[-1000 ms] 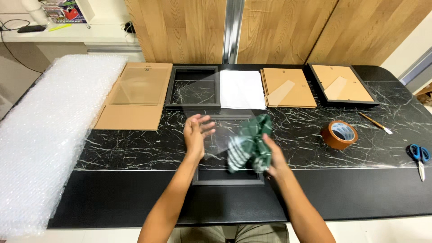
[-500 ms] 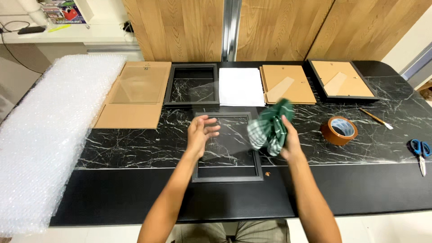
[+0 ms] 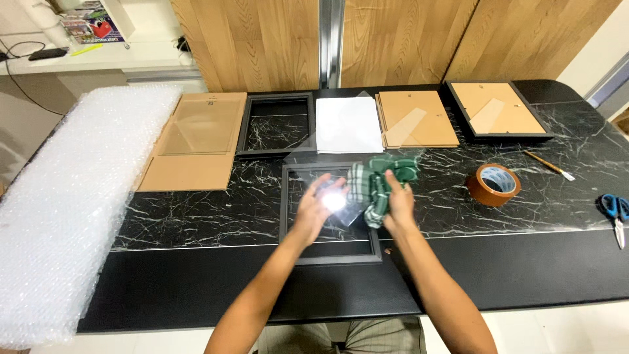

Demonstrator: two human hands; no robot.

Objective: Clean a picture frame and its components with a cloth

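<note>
Holding a clear glass pane [image 3: 331, 196] over the black frame [image 3: 327, 252] near the table's [image 3: 196, 282] front edge: left hand [image 3: 313, 213] flat underneath, fingers spread; right hand [image 3: 396, 200] grasping a green checked cloth [image 3: 375, 180] against it. Glass prob. light, stiff, slippery, fragile w/ sharp edges, so best gripped at the rims. Tape roll [image 3: 493, 184] sits right; open room at front.

Both bare forearms are stretched forward from the lower edge of the view and drawn toward each other. The left hand [image 3: 316, 208] is held flat with fingers spread, palm turned away. The right hand [image 3: 397, 202] is curled closed in a grip, its knuckles facing up.
</note>
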